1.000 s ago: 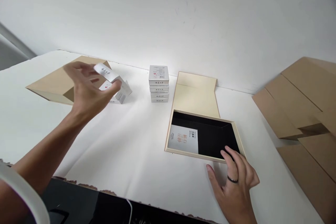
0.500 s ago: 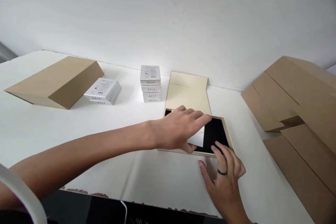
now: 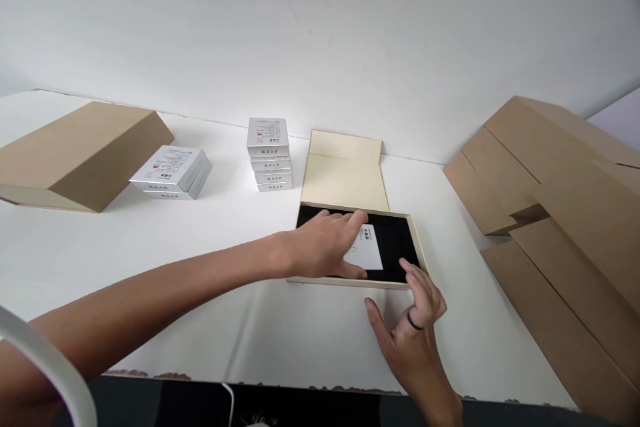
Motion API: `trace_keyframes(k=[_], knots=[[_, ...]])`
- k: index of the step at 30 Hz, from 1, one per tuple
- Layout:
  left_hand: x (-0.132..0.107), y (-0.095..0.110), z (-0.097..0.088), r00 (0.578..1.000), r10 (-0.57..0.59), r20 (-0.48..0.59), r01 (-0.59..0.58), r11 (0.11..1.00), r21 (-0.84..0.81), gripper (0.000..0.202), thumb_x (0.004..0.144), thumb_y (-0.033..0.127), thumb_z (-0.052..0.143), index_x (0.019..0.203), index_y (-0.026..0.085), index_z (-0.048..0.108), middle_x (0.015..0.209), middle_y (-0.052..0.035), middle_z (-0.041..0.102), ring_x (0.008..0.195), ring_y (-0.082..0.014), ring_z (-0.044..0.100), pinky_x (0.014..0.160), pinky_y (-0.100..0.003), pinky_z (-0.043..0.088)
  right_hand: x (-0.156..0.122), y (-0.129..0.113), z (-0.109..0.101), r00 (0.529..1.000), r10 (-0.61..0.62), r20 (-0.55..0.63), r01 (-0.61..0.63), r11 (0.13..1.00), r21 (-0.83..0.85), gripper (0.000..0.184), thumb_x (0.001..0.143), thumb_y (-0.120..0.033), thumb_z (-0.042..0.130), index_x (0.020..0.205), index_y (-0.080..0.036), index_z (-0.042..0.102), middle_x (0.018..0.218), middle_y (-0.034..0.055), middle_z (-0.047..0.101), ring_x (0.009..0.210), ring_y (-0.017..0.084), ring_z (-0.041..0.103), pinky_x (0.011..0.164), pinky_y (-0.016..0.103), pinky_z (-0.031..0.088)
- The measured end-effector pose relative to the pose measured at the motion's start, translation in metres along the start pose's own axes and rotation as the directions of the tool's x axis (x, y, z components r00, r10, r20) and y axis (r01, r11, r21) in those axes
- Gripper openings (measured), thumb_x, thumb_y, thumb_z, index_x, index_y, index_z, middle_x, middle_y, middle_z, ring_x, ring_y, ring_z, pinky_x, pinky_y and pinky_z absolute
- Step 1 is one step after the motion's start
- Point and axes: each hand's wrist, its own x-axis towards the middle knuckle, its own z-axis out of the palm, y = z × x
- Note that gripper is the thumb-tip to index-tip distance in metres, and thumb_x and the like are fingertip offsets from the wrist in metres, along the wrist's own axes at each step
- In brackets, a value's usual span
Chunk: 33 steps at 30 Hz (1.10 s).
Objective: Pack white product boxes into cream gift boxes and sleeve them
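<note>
As left hand (image 3: 325, 248) covers white packet (image 3: 369, 252) inside black-lined box (image 3: 350, 282), grasp unclear, right hand (image 3: 415, 337), fingers slack, touches near rim, likely steadying box.

Card (image 3: 369, 250) in open box (image 3: 419, 255); small-box stack (image 3: 269, 155) behind-left; cartons (image 3: 550, 180) right.

White table (image 3: 200, 267): open gift box (image 3: 345, 173), small-box stacks (image 3: 269, 137), kraft cartons (image 3: 550, 173).
</note>
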Motion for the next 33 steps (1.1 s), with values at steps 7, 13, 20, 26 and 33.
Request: trace_keyframes(k=[7, 13, 20, 26, 33], knots=[[-0.036, -0.009, -0.015, 0.983, -0.181, -0.027, 0.180, 0.984, -0.011, 0.050, 0.075, 0.034, 0.087, 0.108, 0.018, 0.053, 0.083, -0.0024, 0.067, 0.080, -0.0273, 0.067, 0.069, -0.033, 0.047, -0.001, -0.001, 0.001, 1.000, 0.021, 0.003, -0.020, 1.000, -0.016, 0.072, 0.096, -0.028, 0.070, 0.153, -0.015, 0.029, 0.146, 0.0244, 0.052, 0.139, 0.034, 0.049, 0.110, 0.060, 0.038], [-0.038, -0.009, -0.031, 0.983, -0.174, 0.066, 0.171, 0.984, 0.048, 0.039, 0.076, 0.026, 0.081, 0.103, 0.017, 0.054, 0.097, -0.0060, 0.068, 0.085, -0.0262, 0.066, 0.066, -0.031, 0.044, 0.000, 0.000, 0.000, 1.000, 0.015, -0.008, -0.015, 1.000, -0.013, 0.071, 0.097, -0.028, 0.069, 0.154, -0.017, 0.028, 0.146, 0.0233, 0.053, 0.138, 0.033, 0.050, 0.111, 0.060, 0.038], [-0.034, 0.001, -0.050, 0.973, -0.120, 0.195, 0.118, 0.993, 0.021, 0.063, 0.088, 0.056, 0.075, 0.140, 0.028, 0.055, 0.134, -0.0089, 0.066, 0.120, -0.0309, 0.062, 0.092, -0.036, 0.049, -0.002, -0.001, 0.000, 0.999, 0.031, 0.007, -0.031, 0.999, -0.034, 0.070, 0.097, -0.031, 0.067, 0.155, -0.019, 0.029, 0.146, 0.0217, 0.053, 0.138, 0.034, 0.050, 0.110, 0.062, 0.038], [-0.009, 0.031, -0.008, 0.958, -0.106, 0.268, 0.005, 0.936, 0.353, 0.072, 0.083, 0.061, 0.081, 0.135, 0.015, 0.062, 0.136, -0.0225, 0.061, 0.122, -0.0386, 0.061, 0.101, -0.046, 0.047, -0.002, 0.000, 0.000, 1.000, 0.021, -0.005, -0.021, 0.999, -0.042, 0.068, 0.097, -0.034, 0.068, 0.152, -0.016, 0.033, 0.143, 0.0234, 0.055, 0.136, 0.035, 0.050, 0.109, 0.061, 0.038], [-0.011, 0.028, 0.011, 0.991, -0.080, 0.107, 0.033, 0.923, 0.384, 0.050, 0.090, 0.051, 0.071, 0.123, 0.014, 0.067, 0.110, -0.0186, 0.066, 0.095, -0.0349, 0.066, 0.085, -0.046, 0.051, -0.002, -0.001, 0.002, 1.000, -0.003, -0.003, 0.003, 0.999, -0.037, 0.067, 0.098, -0.035, 0.067, 0.153, -0.017, 0.033, 0.141, 0.0223, 0.056, 0.135, 0.035, 0.051, 0.108, 0.060, 0.039]])
